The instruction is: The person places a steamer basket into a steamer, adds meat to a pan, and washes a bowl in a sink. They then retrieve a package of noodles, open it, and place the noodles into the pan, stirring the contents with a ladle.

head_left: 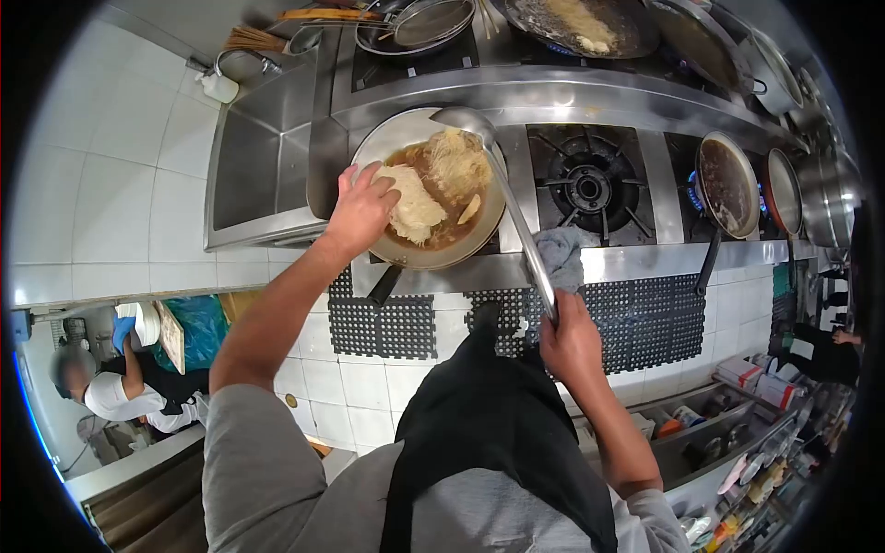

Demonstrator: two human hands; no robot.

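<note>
A wide light-coloured frying pan (pixel 373 146) sits at the left of the stove, its black handle pointing toward me. Brown broth (pixel 433 247) fills its bottom. My left hand (pixel 359 212) reaches over the pan's left rim, fingers curled on the edge of a pale noodle cake (pixel 415 210). Beside that cake lies a second, browner clump of noodles (pixel 459 166), partly soaked. In my right hand (pixel 572 343) is the handle of a long metal ladle (pixel 522 221); its bowl rests at the pan's upper right, over the rim.
Right of the pan is an unlit burner (pixel 587 187), with a grey cloth (pixel 559 253) at the stove's front edge. A pan of dark liquid (pixel 726 184) sits over a blue flame. A steel sink (pixel 267 166) stands left. A person (pixel 129 387) works at far left.
</note>
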